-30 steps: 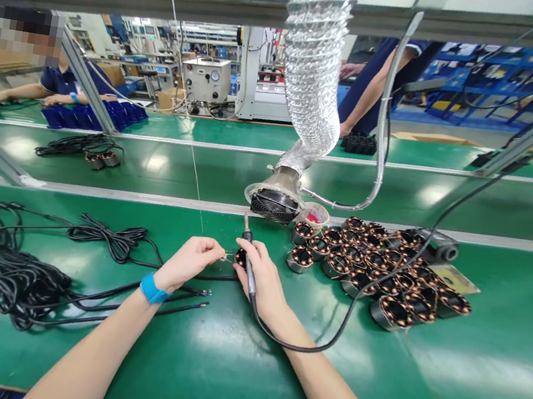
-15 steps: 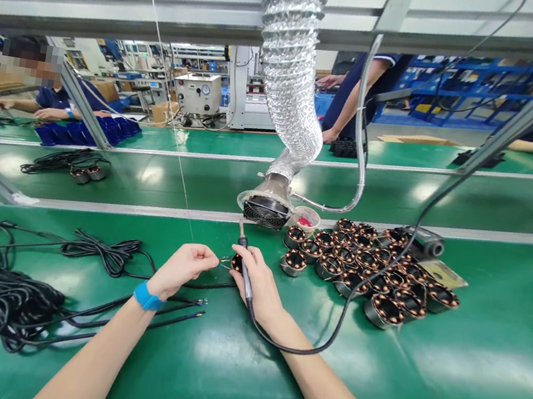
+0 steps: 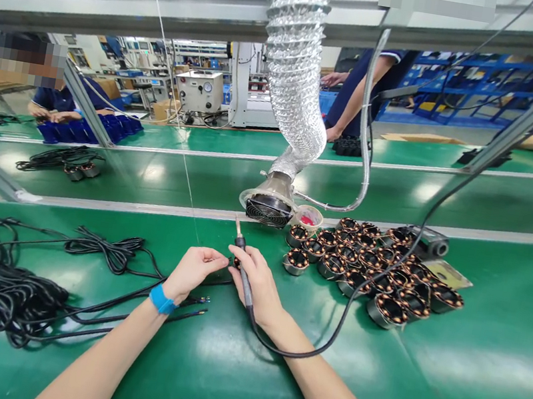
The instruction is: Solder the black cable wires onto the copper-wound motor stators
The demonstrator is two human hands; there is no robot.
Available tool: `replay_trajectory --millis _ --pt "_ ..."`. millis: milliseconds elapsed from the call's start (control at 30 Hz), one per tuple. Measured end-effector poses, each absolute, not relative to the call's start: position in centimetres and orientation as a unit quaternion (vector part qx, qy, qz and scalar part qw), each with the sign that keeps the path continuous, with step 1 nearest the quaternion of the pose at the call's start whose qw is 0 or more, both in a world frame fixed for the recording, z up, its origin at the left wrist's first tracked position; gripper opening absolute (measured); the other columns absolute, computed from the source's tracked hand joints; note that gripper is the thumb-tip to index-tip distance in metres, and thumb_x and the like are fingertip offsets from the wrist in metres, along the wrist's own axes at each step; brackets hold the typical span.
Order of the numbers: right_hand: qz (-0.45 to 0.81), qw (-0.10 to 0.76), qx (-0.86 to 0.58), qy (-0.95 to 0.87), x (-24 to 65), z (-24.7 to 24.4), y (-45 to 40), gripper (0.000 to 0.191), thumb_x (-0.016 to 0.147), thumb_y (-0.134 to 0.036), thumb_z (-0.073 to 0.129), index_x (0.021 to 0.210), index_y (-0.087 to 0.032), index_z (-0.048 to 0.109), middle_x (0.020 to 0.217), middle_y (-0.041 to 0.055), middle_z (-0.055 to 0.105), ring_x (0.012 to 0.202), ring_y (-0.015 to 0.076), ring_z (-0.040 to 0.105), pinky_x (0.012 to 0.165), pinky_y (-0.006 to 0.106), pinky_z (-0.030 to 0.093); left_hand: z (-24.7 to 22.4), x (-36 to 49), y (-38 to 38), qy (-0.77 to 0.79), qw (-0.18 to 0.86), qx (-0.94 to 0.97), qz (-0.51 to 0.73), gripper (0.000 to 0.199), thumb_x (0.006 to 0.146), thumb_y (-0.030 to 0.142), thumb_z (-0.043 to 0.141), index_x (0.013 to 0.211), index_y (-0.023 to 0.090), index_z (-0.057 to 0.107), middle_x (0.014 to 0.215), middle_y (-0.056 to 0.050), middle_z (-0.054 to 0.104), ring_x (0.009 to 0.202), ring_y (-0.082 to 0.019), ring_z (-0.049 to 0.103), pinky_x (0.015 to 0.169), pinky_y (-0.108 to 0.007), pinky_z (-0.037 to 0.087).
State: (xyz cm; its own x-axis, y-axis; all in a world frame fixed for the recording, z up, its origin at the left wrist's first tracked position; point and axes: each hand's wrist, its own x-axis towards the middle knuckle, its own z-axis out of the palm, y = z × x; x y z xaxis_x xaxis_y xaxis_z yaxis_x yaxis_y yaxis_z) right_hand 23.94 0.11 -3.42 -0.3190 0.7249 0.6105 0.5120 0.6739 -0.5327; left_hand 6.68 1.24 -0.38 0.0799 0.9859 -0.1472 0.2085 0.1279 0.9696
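The workbench (image 3: 219, 371) is glossy green, streaked with white glare. The cables (image 3: 28, 297) are black, flecked blue and yellow at their ends. The wristband (image 3: 162, 300) is bright blue. The soldering iron (image 3: 246, 286) has a grey grip and a brownish tip. The motor stators (image 3: 379, 316) are silver-grey outside, black inside, ringed with copper dots. The fan (image 3: 268, 212) is black, patterned with concentric circles; the duct (image 3: 295, 49), ridged silver.

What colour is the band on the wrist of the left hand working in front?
The wristband is bright blue, best seen in the head view.
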Motion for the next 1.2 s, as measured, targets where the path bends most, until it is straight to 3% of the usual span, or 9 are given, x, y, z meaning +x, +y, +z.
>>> replay_trajectory --millis 133,367,500,700,833,1033,1200 --pt "0.096 0.433 -0.361 -0.82 23.8 -3.6 0.1 0.049 0.094 -0.009 0.047 0.139 -0.027 0.045 0.117 0.0096 0.055 0.11 0.021 0.055 0.093 0.038 0.051 0.2 6.8 1.0 0.566 0.51 0.536 0.364 0.032 0.071 0.043 0.073 0.077 0.012 0.071 0.053 0.003 0.054 0.048 -0.009 0.039 0.049 -0.023 0.027" --pt "0.11 0.419 -0.358 -0.827 23.8 -3.3 -0.2 0.047 0.095 -0.01 0.041 0.138 -0.028 0.047 0.11 0.0075 0.055 0.097 0.0175 0.059 0.084 0.031 0.053 0.4 6.7 0.7 0.521 0.542 0.568 0.335 0.033 0.078 0.045 0.066 0.076 0.013 0.064 0.05 0.008 0.038 0.043 -0.005 0.026 0.044 -0.022 0.016" --pt "0.131 0.48 -0.394 -0.773 22.6 -4.1 -0.5 0.04 0.092 -0.007 0.043 0.125 -0.025 0.056 0.104 0.007 0.057 0.09 0.0163 0.062 0.08 0.028 0.054 -0.6 6.6 1.0 0.466 0.62 0.519 0.36 0.032 0.078 0.041 0.067 0.065 0.015 0.054 0.053 0.006 0.042 0.04 -0.005 0.035 0.042 -0.021 0.023" --pt "0.185 0.544 -0.384 -0.723 21.4 -3.9 -0.6 0.036 0.091 -0.007 0.042 0.121 -0.023 0.055 0.103 0.0068 0.059 0.093 0.0152 0.063 0.085 0.028 0.054 -1.6 6.5 1.7 0.431 0.672 0.419 0.433 0.031 0.074 0.04 0.074 0.071 0.013 0.059 0.06 0.002 0.053 0.047 -0.007 0.046 0.047 -0.02 0.04" --pt "0.126 0.494 -0.371 -0.776 22.8 -2.6 -0.7 0.043 0.091 -0.007 0.043 0.131 -0.022 0.048 0.11 0.0092 0.057 0.09 0.0154 0.063 0.08 0.027 0.054 -1.4 6.1 2.3 0.418 0.683 0.415 0.431 0.029 0.075 0.038 0.076 0.075 0.013 0.061 0.067 -0.001 0.061 0.055 -0.008 0.055 0.056 -0.021 0.048" --pt "-0.069 0.348 -0.386 -0.851 27.4 0.1 -1.5 0.04 0.094 -0.01 0.044 0.132 -0.02 0.051 0.102 0.0108 0.061 0.084 0.0201 0.06 0.073 0.033 0.053 -0.5 4.7 5.9 0.451 0.642 0.408 0.468 0.02 0.084 0.028 0.068 0.076 0.012 0.058 0.069 -0.003 0.063 0.058 -0.01 0.06 0.062 -0.023 0.053" --pt "-0.146 0.296 -0.361 -0.872 32.2 0.6 -1.0 0.041 0.094 -0.008 0.042 0.131 -0.021 0.054 0.108 0.014 0.062 0.091 0.0235 0.062 0.078 0.04 0.055 -0.8 2.3 9.9 0.508 0.579 0.383 0.509 0.02 0.089 0.019 0.057 0.071 0.01 0.057 0.065 -0.008 0.064 0.055 -0.013 0.06 0.059 -0.027 0.052"
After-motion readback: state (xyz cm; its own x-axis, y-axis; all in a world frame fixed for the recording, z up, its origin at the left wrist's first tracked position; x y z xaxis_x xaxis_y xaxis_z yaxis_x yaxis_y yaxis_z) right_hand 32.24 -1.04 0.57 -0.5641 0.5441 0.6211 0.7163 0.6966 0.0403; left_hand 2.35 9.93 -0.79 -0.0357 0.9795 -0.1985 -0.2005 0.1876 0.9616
